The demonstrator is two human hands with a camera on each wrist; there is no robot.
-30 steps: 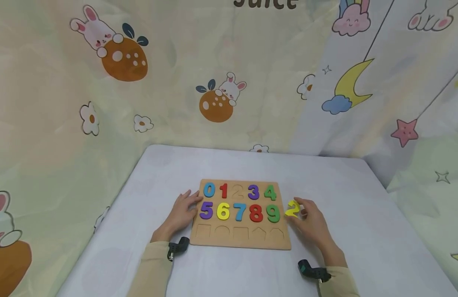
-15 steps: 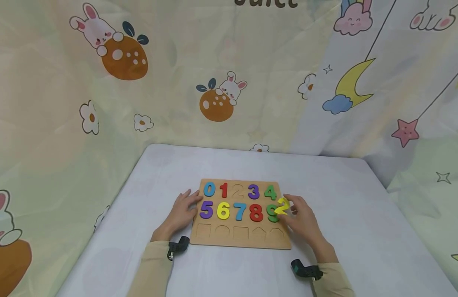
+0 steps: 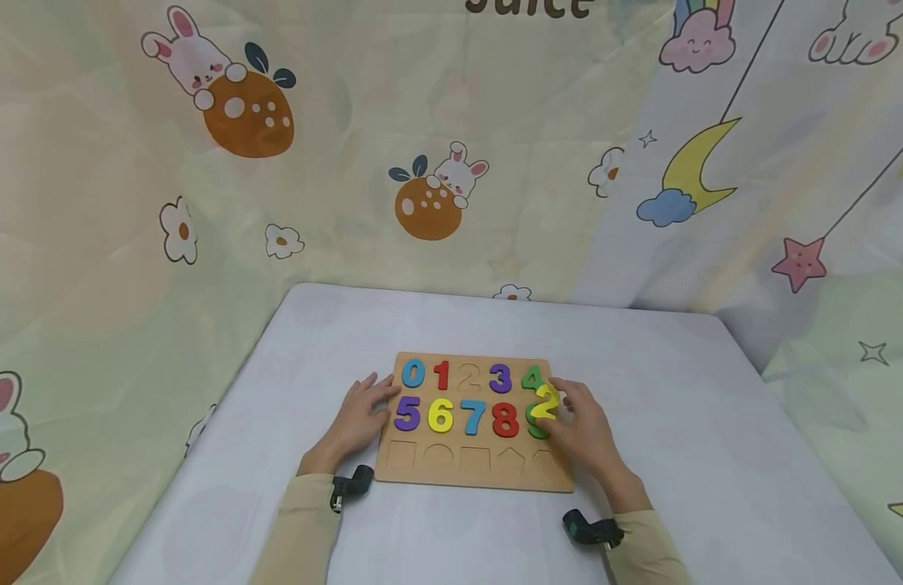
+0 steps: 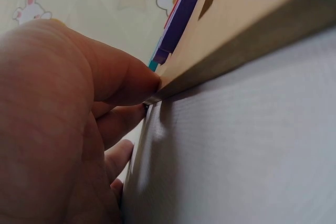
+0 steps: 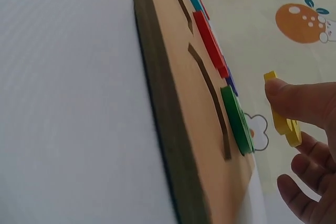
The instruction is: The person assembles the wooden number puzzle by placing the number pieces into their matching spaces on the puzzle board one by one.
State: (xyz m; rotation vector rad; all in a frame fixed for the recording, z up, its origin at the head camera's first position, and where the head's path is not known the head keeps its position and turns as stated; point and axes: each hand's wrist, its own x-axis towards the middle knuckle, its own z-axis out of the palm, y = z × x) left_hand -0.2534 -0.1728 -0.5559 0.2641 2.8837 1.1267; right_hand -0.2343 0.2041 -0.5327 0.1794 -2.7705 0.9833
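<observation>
A wooden number puzzle board (image 3: 422, 474) lies flat on the table. Coloured digits sit in its two upper rows, with a bare 2-shaped outline (image 3: 469, 376) between the red 1 (image 3: 441, 374) and purple 3 (image 3: 500, 379). My right hand (image 3: 588, 426) pinches the yellow number 2 (image 3: 545, 402) between thumb and fingers, above the board's right side. From the head it overlaps the green 9 (image 3: 536, 431); the right wrist view shows a gap between the yellow 2 (image 5: 283, 116) and the green 9 (image 5: 237, 121). My left hand (image 3: 358, 416) touches the board's left edge with thumb and fingertips, fingers relaxed.
The white table (image 3: 334, 325) surrounds the board on all sides. Bare shape outlines (image 3: 475, 459) run along the board's front row. Behind the table hangs a printed cloth (image 3: 334, 146). Each wrist wears a black camera mount, the right mount (image 3: 592, 530) lying near the board's front corner.
My right hand has carried the yellow 2 leftward from beside the board to over the 9, slightly farther back. My left hand has stayed at the board's left edge.
</observation>
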